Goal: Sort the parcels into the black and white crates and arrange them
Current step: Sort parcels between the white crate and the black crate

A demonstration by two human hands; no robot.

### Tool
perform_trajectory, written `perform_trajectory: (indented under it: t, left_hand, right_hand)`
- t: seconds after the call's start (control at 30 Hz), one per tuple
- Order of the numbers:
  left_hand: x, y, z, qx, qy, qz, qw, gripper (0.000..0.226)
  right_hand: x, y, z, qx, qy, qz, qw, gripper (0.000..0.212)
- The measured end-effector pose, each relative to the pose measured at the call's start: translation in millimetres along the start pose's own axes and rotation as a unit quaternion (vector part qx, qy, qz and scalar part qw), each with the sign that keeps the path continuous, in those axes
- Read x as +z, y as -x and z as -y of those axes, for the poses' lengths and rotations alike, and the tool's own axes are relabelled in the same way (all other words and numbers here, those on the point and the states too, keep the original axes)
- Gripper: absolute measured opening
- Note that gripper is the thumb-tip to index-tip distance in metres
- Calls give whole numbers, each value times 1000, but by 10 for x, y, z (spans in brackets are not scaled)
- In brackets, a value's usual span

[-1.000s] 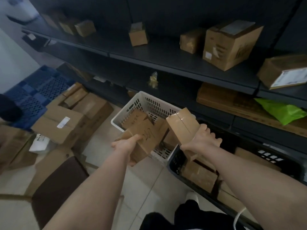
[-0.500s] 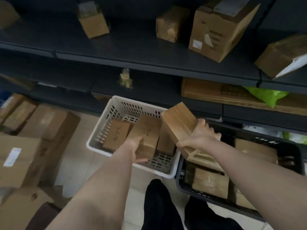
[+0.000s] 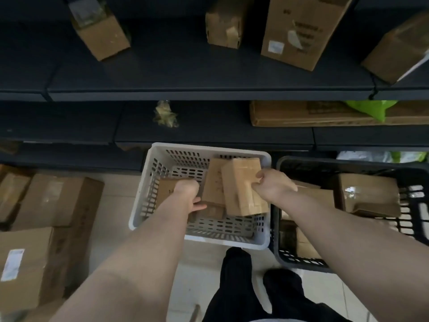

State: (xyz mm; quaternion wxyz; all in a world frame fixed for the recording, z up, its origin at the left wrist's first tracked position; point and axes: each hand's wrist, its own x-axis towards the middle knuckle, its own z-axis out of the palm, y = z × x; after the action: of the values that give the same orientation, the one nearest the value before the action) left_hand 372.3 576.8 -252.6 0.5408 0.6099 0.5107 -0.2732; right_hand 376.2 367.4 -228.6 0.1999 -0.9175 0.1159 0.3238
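While right grip (image 3: 272, 188) clamps parcel (image 3: 240, 182) over white crate (image 3: 204, 147), left grip (image 3: 187, 195) state unclear.

I count 2 crates: 1 white crate (image 3: 209, 148), 1 black crate (image 3: 348, 162). Visible parcels (image 3: 241, 182): 4 in white, 3 in black. 4 boxes (image 3: 299, 31) on top shelf (image 3: 185, 73).

Dim indoor light, soft, falling from above; no hard shadows. Dark shelves (image 3: 209, 89) swallow detail, and the gaps between them go near black. The pale floor (image 3: 202, 263) and the white crate (image 3: 209, 148) are the brightest areas. The black crate (image 3: 415, 205) on the right is murky inside. Small glare patch on the taped parcel (image 3: 369, 196) in it. Whole frame soft; print on the big shelf box (image 3: 299, 31) is unreadable. Left hand (image 3: 188, 194) gripping the flat parcel (image 3: 166, 191) and right hand (image 3: 271, 187) gripping the tall parcel (image 3: 241, 189) are slightly smeared. Wide-angle bend: shelf edges bow, near forearms look stretched, far corners darken.
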Motion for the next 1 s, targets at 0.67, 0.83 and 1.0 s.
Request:
perform_trajectory:
  t: [0.67,0.83,1.0]
  left_hand:
    - [2701,1944,765,165,-312,196,915,27]
    - [3713,2760,1633,200,-379,239,871,25]
    - [4548,3528,2431,230,-428,302,820,16]
  right_hand:
    - [-445,1572,-2876,73,-292,-95,949,12]
    - [-364,2325,-4276,154,-345,-166,911,13]
    - [-305,2951,-5411,224,-424,-244,843,15]
